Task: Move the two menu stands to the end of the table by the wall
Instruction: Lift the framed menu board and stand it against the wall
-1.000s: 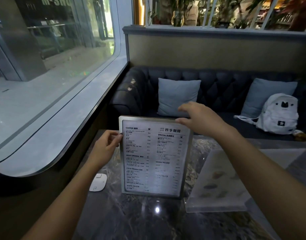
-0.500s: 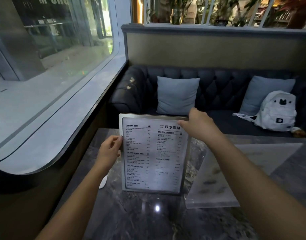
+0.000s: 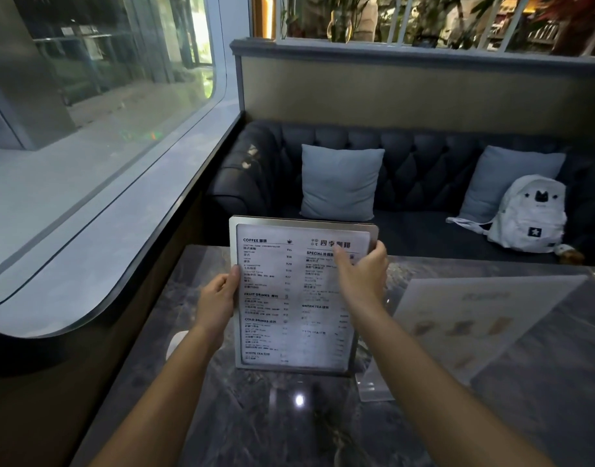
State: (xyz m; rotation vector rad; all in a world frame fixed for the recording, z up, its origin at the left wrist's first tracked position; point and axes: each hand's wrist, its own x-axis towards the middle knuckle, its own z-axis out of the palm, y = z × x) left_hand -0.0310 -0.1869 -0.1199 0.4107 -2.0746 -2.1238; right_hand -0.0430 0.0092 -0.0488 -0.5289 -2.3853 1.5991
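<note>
Two menu stands are in play, and only one is in hand at this moment: the metal-framed menu stand (image 3: 298,294) stands upright near the middle of the tabletop (image 3: 255,423), its printed face toward the camera. The left hand (image 3: 218,298) is closed on the stand's left edge about halfway up, thumb on the front of the frame, and the right hand (image 3: 361,274) grips the right edge near the top, thumb over the printed face and fingers wrapped behind. Whether the base rests on the tabletop or is lifted just clear of it I cannot tell, since the bottom edge blends into the dark reflective stone. The clear acrylic menu stand (image 3: 464,328) sits just to the right of the framed stand, leaning back, with no hand on it. The window wall (image 3: 97,251) runs along the left of the framed stand, with a small white object (image 3: 175,343) on the tabletop between them, partly hidden by the left forearm. The step in hand looks like the carry of the first stand. I judge the next move calls for keeping the frame upright with both hands, shifting it left toward the wall end, and setting it down clear of the white object before going back for the acrylic one.
</note>
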